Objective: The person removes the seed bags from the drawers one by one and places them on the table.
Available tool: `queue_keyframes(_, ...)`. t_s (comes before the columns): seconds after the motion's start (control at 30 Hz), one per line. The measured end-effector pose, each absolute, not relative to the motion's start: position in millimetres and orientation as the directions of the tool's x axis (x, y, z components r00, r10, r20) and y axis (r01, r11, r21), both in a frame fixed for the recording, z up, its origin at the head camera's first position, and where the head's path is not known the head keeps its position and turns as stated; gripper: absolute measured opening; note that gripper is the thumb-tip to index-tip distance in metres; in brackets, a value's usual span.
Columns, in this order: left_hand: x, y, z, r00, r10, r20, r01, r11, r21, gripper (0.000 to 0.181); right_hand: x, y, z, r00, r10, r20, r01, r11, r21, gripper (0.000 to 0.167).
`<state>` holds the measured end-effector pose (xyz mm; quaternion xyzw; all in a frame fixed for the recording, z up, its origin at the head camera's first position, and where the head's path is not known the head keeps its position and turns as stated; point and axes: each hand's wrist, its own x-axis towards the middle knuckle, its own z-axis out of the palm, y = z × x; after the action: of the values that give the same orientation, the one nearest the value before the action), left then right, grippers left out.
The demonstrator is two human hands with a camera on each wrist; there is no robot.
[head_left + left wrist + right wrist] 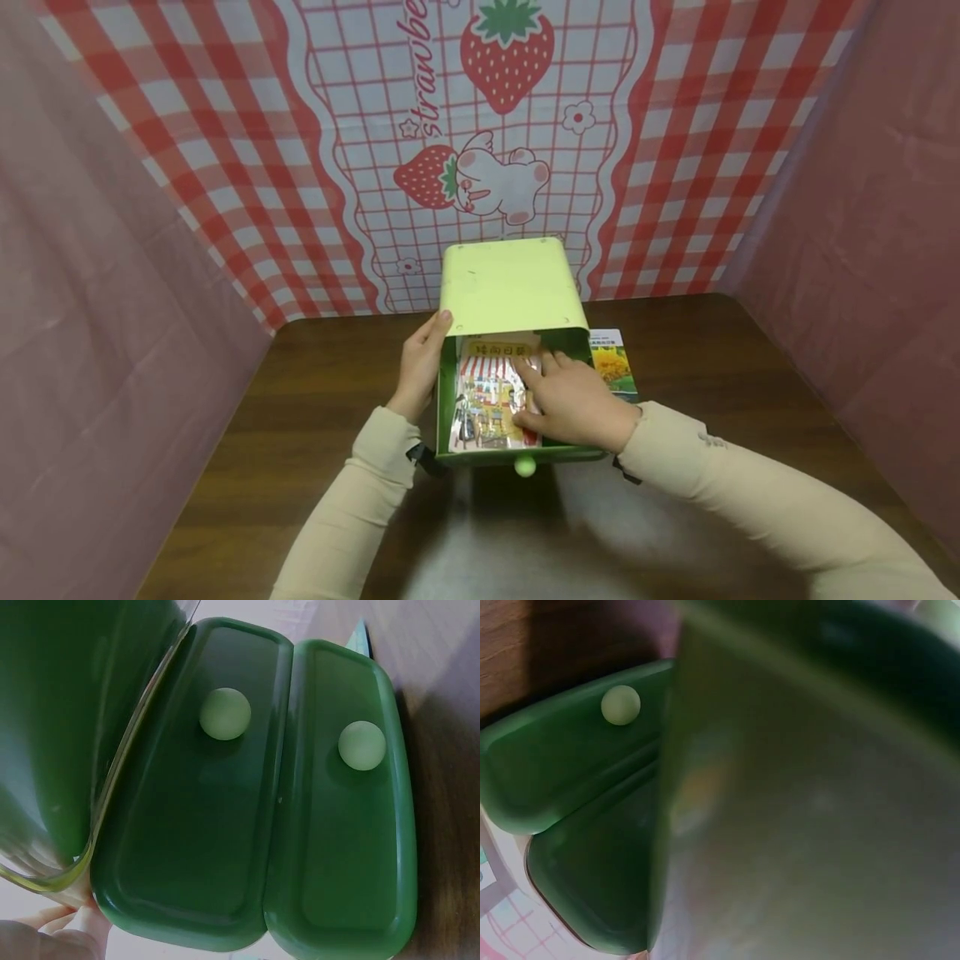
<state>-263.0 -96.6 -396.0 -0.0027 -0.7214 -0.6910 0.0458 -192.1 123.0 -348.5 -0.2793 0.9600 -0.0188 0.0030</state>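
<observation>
A small drawer cabinet (513, 283) with a pale yellow-green top stands on the table, its green top drawer (480, 457) pulled out. Inside the drawer lies a glossy illustrated packet (487, 404), face up. My right hand (581, 400) reaches into the drawer from the right, its thumb and index finger spread over the packet's right part; its other fingertips are partly hidden. At the cabinet's left front corner, my left hand (420, 362) rests against the side. The left wrist view shows some left-hand fingers (67, 934) beside the cabinet. The pulled-out drawer fills much of the right wrist view, blurred.
Below the pulled-out drawer are two closed green drawers (187, 847) with round pale knobs (362, 745). A flat piece with a yellow flower picture (613, 362) lies right of the cabinet on the brown table (315, 433). Behind hangs a strawberry-print cloth (352, 167); pink cloth flanks both sides.
</observation>
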Motion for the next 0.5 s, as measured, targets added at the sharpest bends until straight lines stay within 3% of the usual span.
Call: queue_keyframes(0.5, -262.2, -97.1, -394.7, -0.997, -0.040, 0.063, 0.061, 0.034, 0.998, 0.065, -194.9, 125.9, -352.0, -0.821, -0.570, 0.009, -0.564, 0.809, -0.164, 0.079)
